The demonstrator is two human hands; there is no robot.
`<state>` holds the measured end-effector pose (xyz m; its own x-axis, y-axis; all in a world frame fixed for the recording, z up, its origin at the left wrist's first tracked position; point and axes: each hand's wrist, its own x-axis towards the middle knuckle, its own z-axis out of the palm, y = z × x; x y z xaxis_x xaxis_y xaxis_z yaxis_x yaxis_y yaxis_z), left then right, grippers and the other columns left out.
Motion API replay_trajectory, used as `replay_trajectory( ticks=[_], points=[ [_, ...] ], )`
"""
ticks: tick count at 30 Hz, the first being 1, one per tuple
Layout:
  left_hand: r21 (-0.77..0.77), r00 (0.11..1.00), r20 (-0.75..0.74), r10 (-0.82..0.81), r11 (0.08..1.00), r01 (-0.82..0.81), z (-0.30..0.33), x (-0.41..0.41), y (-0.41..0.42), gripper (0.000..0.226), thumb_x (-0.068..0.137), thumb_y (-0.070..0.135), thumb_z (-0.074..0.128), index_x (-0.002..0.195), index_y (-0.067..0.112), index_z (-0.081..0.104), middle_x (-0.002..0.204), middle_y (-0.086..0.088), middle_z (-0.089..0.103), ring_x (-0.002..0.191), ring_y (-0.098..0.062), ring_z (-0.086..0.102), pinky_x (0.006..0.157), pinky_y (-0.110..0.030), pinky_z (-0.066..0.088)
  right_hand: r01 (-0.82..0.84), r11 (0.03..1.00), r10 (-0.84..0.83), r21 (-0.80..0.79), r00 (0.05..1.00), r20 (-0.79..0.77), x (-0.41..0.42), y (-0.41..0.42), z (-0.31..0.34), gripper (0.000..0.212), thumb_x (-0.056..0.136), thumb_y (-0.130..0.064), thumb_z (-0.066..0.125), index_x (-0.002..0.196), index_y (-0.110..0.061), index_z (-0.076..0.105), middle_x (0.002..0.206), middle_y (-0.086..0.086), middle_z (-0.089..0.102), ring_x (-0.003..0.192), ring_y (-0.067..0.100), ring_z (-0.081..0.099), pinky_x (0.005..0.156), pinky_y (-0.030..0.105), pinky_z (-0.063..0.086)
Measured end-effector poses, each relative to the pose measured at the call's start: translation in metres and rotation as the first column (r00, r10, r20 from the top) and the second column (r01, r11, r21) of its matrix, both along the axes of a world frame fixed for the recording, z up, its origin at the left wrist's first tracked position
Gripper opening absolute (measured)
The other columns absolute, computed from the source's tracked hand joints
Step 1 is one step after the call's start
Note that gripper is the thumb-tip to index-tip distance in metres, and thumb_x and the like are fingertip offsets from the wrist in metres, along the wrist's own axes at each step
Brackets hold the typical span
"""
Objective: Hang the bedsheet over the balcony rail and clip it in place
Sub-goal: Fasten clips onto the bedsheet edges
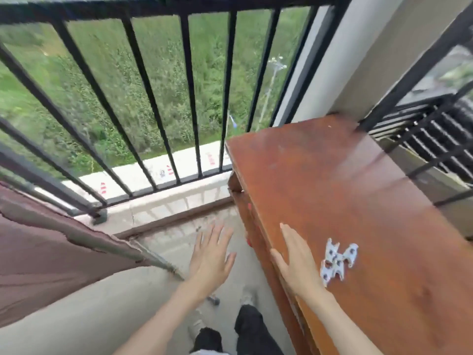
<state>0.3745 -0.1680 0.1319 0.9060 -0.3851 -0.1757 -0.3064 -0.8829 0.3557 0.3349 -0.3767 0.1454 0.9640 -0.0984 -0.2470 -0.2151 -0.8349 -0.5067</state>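
Both hands are empty, fingers straight and spread. The left hand (pixel 211 254) hangs in the air above the balcony floor (pixel 163 242), touching nothing. The right hand (pixel 297 262) lies palm down over the near left edge of the brown wooden table (pixel 332 175), just beside a small cluster of white, dark-spotted clips (pixel 337 261) resting on the table top. Whether the palm presses the wood or only hovers over it cannot be told.

The bedsheet (pixel 38 252), a maroon-brown cloth, is at the left of the scene, draped over a low edge at the near left. Its top edge is wrinkled and uneven. It does not touch either hand. What it hangs on is only partly shown, so I cannot confirm that this is the balcony rail (pixel 153 6); the black barred rail runs across the far side, bare where visible.

Judgement: the clips were set on the table to keep them within reach of the right hand. That hand's position beside them suggests clip pick-up is the step in hand. No clip is seen on the sheet.
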Motion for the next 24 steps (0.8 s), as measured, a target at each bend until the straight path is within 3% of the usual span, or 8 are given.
replay_trajectory(
  ticks=[6,11,17,24],
  points=[
    [-0.062,0.951,-0.111,-0.289,0.957,0.283,-0.021,-0.029,-0.078,0.058,0.096,0.039,0.032,0.147,0.03,0.004,0.157,0.001,0.001,0.144,-0.019,-0.005,0.115,-0.037,-0.006,0.366,0.929,-0.37,-0.055,0.924,-0.096,-0.085,-0.059,-0.022,0.055,0.095,-0.037,0.044,0.145,-0.026,0.024,0.153,-0.007,0.025,0.141,0.013,0.02,0.115,0.035,0.018],
    [-0.049,0.89,-0.226,-0.396,0.917,0.396,-0.044,-0.055,-0.128,0.056,0.097,0.038,0.031,0.147,0.028,0.006,0.157,0.001,0.003,0.144,-0.019,0.0,0.116,-0.037,0.004,0.62,0.782,-0.608,0.064,0.782,-0.14,-0.107,-0.09,-0.042,0.036,0.095,-0.026,0.046,0.131,-0.016,0.047,0.137,0.003,0.048,0.128,0.018,0.04,0.105,0.031,0.029],
    [-0.086,0.897,-0.264,-0.356,0.935,0.345,-0.066,-0.067,-0.19,0.059,0.094,0.035,0.043,0.145,0.019,0.018,0.155,-0.004,0.016,0.142,-0.02,0.014,0.116,-0.035,0.014,0.753,0.651,-0.739,0.099,0.658,-0.146,-0.075,-0.126,-0.061,0.025,0.094,-0.021,0.047,0.114,-0.012,0.057,0.114,0.006,0.053,0.109,0.024,0.05,0.094,0.034,0.039],
    [-0.043,0.954,-0.222,-0.2,0.98,0.196,-0.089,-0.07,-0.242,0.06,0.082,0.045,0.058,0.132,0.018,0.037,0.129,-0.003,0.041,0.117,-0.022,0.039,0.094,-0.033,0.033,0.741,0.667,-0.715,0.082,0.667,-0.208,-0.05,-0.15,-0.087,0.032,0.089,-0.03,0.056,0.115,-0.011,0.055,0.113,0.006,0.049,0.107,0.024,0.048,0.091,0.033,0.038]
  ],
)
